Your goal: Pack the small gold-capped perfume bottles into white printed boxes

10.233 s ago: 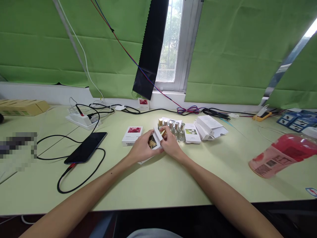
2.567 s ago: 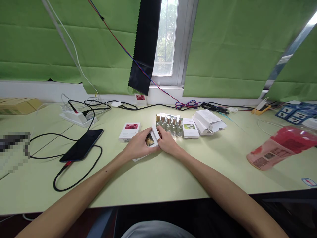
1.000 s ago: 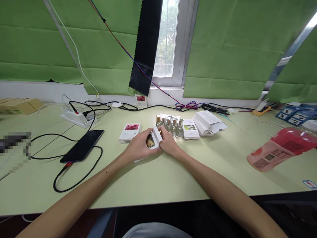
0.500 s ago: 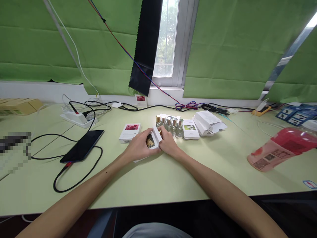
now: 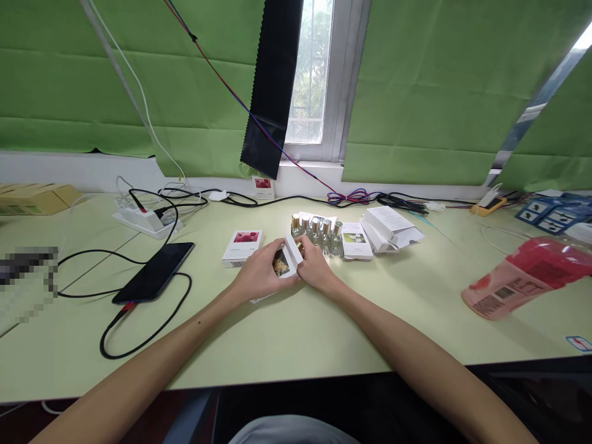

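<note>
My left hand (image 5: 259, 269) is closed around a small white carton (image 5: 283, 265) with a yellow-flower picture, its flap side turned toward my right hand. My right hand (image 5: 316, 265) is closed at the carton's right end, its fingers bent around a gold-capped bottle (image 5: 300, 247); only the cap shows. Just behind stand several small glass bottles (image 5: 326, 239) with gold and silver caps. Left of my left hand lies a white box with a red-flower picture (image 5: 243, 248). A white edge, mostly hidden, shows beneath my left hand.
A white box with a green picture (image 5: 356, 242) and opened white cartons (image 5: 391, 229) lie right of the bottles. A phone (image 5: 153, 272) with a looped black cable is at left, near a power strip (image 5: 148, 221). A pink bottle (image 5: 522, 277) is at right.
</note>
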### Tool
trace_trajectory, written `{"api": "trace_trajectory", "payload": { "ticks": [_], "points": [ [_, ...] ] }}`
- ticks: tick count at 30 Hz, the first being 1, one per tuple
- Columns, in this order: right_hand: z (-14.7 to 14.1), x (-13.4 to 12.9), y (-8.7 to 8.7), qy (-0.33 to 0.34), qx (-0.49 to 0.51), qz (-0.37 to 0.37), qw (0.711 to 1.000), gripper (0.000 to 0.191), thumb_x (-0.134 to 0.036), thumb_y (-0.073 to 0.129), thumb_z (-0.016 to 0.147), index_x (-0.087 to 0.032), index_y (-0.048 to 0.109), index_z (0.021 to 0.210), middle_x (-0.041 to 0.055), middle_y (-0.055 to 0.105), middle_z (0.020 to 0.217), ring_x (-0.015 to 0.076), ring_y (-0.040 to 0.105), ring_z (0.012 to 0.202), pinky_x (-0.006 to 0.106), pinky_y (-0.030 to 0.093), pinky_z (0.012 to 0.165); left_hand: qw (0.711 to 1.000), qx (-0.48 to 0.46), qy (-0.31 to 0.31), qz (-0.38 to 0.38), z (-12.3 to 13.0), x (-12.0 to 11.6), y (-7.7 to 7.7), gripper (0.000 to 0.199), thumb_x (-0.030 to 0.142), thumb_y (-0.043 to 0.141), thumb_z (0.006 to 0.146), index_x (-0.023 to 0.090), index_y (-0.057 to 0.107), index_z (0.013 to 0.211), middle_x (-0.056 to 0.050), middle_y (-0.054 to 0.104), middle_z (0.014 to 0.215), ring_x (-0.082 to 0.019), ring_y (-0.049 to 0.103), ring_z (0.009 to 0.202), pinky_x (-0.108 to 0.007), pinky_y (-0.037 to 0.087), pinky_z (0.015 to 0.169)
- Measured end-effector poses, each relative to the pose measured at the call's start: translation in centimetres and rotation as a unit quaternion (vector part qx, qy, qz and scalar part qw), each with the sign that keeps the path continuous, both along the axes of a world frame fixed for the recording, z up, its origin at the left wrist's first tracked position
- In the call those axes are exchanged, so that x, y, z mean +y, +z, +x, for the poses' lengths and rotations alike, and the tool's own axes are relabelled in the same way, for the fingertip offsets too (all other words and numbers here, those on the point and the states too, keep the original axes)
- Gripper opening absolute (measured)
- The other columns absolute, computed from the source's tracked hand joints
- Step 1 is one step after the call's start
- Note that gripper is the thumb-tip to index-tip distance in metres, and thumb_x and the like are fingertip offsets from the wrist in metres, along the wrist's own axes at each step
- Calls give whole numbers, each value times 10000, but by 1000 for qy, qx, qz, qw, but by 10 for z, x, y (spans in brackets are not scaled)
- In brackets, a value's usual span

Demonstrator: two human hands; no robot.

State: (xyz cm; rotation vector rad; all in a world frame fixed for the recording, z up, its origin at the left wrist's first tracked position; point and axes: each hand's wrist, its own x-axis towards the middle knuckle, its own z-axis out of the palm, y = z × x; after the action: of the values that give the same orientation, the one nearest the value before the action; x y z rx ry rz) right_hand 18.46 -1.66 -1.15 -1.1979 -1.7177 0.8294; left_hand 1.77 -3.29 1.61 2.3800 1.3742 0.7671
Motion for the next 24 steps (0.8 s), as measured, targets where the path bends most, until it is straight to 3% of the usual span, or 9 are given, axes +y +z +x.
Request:
{"api": "trace_trajectory", "payload": {
  "ticks": [24],
  "points": [
    [3, 6, -6, 10, -35, 22, 999, 222, -117, 517, 772, -226, 523, 966, 4, 673, 795, 195, 632, 721, 272, 440, 639, 1000, 14, -4, -8, 1, 1, 2, 539, 530, 723, 719, 219, 581, 1135, -6, 681, 932, -200, 603, 777, -293, 423, 645]
  ]
}}
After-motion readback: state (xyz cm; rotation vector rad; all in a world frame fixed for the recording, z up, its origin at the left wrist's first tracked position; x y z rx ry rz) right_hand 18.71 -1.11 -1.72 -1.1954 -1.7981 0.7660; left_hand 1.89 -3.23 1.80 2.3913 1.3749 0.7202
